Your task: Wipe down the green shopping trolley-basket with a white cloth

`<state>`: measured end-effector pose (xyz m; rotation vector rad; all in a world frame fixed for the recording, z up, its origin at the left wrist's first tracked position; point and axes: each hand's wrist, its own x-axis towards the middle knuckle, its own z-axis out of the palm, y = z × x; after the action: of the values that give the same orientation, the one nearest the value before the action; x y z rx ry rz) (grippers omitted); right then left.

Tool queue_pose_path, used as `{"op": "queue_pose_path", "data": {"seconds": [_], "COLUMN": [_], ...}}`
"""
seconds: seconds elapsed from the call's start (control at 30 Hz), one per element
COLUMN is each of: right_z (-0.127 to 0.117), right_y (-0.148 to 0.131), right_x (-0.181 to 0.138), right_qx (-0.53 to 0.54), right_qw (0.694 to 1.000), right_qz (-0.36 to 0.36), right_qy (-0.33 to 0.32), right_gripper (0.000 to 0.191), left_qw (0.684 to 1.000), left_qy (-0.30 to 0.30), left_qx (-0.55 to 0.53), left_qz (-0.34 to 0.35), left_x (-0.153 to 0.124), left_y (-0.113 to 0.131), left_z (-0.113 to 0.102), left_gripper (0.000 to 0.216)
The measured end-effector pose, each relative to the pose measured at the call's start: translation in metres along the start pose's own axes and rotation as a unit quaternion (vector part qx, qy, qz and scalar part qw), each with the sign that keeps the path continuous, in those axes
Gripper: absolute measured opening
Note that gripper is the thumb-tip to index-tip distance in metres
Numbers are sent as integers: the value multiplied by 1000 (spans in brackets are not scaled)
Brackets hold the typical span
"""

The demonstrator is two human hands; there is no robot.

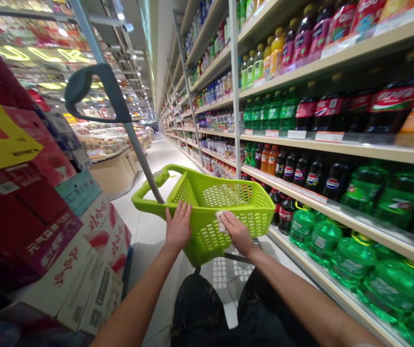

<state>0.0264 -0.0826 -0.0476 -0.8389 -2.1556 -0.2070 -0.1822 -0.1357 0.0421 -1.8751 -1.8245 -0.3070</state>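
Green basket [225, 212] crosswise, handle [145, 193] leftward, cloth [221, 220] touching.

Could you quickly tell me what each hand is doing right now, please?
Left hand: open, fingers flat on the green basket's near wall.
Right hand: holding a white cloth against that wall.

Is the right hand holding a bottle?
No, the right hand presses a small white cloth against the green basket.

head | looks forward-down | close over basket [225, 207] | aisle ahead
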Motion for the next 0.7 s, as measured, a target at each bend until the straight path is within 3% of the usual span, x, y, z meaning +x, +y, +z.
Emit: {"op": "queue_pose_path", "data": {"seconds": [0.07, 0.27, 0.43, 0.5, 0.63, 0.7], "right_z": [-3, 4, -12, -11, 0, 1], "right_y": [10, 30, 35, 40, 45, 45], "right_x": [-1, -46, -15, -10, -36, -45], "right_qx": [-14, -43, -39, -43, -60, -59], "right_qw": [1000, 995, 999, 998, 996, 995], "right_qz": [18, 43, 31, 32, 32, 39], "right_qy": [8, -82, 17, 25, -57, -65], "right_gripper": [45, 41, 44, 42, 40, 42], "left_qw": [1000, 999, 998, 997, 995, 995], "left_qy": [-23, -34, -59, -77, -90, -88], "left_qx": [9, 29, 31, 31, 43, 46], "left_qz": [-5, -10, -2, 5, 6, 8], "left_x": [6, 7, 10, 11, 13, 14], "left_y": [6, 9, 23, 32, 43, 44], "left_z": [1, -1, 1, 2, 3, 3], "left_gripper": [57, 58, 60, 61, 62, 61]}}
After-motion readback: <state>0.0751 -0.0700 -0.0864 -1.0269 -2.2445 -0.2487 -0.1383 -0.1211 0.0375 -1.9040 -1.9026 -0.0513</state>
